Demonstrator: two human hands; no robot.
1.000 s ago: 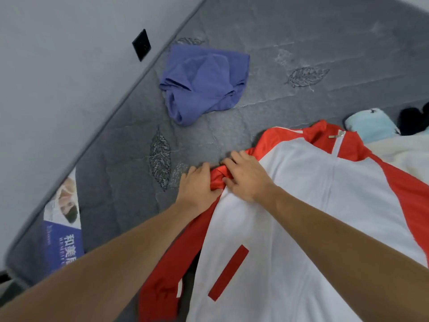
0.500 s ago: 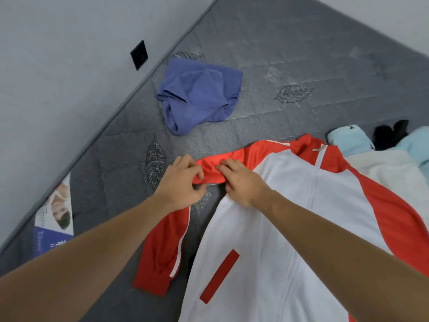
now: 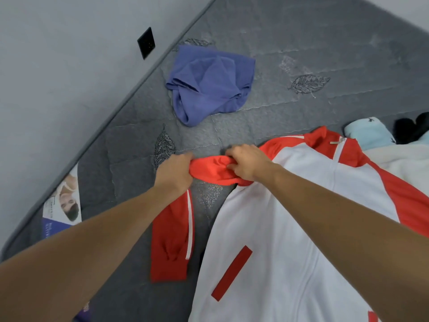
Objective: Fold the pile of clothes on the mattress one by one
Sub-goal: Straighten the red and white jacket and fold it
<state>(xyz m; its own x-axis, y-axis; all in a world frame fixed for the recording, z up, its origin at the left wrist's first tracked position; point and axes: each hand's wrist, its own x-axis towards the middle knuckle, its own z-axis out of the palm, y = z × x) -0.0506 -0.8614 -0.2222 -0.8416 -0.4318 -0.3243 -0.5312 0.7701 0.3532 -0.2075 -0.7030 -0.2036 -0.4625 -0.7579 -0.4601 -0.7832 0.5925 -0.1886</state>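
A white zip jacket [image 3: 274, 228] with red sleeves lies front up on the grey mattress [image 3: 301, 38]. Its left red sleeve [image 3: 173, 242] stretches out sideways, then hangs down toward me. My left hand [image 3: 174, 171] grips the sleeve at its bend. My right hand [image 3: 247, 162] pinches the same red sleeve close to the shoulder. A crumpled blue-purple garment [image 3: 209, 82] lies farther back. At the right edge sit a light blue piece [image 3: 366, 133], a black piece [image 3: 411, 129] and a cream-white piece [image 3: 404, 163], partly under the jacket.
A grey wall with a black socket plate [image 3: 146, 43] runs along the mattress's left edge. A printed label [image 3: 62, 210] is stuck on the mattress near the left corner. Bare mattress lies between the blue-purple garment and the jacket.
My hands have drawn apart along the red sleeve, the left one moving left. The sleeve is now pulled out straight from the shoulder, its lower part hanging toward me.
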